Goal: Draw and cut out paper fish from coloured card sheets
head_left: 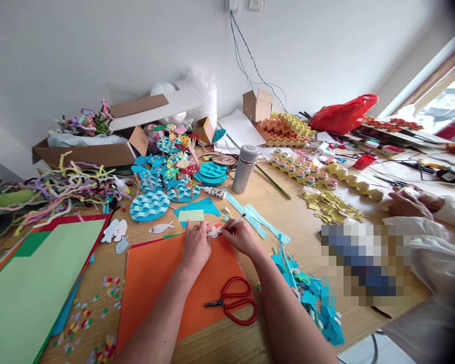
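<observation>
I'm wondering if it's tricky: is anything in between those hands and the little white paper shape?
Nothing visible is in the way. The left hand pinches the white paper shape, and the right hand, holding a pen-like tool, is right beside it. The red scissors lie lower in the picture, not in between.

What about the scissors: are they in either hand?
No, the scissors lie partly on the orange paper, apart from the left hand and right hand.

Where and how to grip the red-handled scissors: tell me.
Best, I'd judge, to grip the scissors by their red handles, coming from above and the right. They lie flat, blade tips on the orange sheet and pointing left, both open loops toward the right.
</observation>
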`<state>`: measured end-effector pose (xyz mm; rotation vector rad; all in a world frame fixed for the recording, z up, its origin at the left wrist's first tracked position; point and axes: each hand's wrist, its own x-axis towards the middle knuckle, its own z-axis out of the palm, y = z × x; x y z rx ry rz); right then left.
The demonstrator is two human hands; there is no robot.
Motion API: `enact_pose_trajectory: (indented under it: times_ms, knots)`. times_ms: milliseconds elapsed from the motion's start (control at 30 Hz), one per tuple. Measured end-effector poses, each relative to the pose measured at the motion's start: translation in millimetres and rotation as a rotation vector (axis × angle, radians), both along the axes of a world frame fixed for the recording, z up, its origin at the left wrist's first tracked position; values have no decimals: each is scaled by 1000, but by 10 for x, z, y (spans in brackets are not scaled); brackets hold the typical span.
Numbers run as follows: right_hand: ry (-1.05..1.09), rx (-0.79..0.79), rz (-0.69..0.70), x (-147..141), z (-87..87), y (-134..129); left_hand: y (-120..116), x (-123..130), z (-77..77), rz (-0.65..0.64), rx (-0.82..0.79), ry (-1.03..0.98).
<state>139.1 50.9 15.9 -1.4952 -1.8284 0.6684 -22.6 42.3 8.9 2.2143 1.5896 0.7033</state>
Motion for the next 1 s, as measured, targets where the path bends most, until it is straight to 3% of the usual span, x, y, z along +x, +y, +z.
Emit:
enact_pose_trajectory:
  times_ms: [733,1000]
  knots:
    - [140,-15,-82,-35,5,-8,-38,11,39,-30,41,80]
    - [343,5,-145,6,27,11,-256,230,106,-40,126,344]
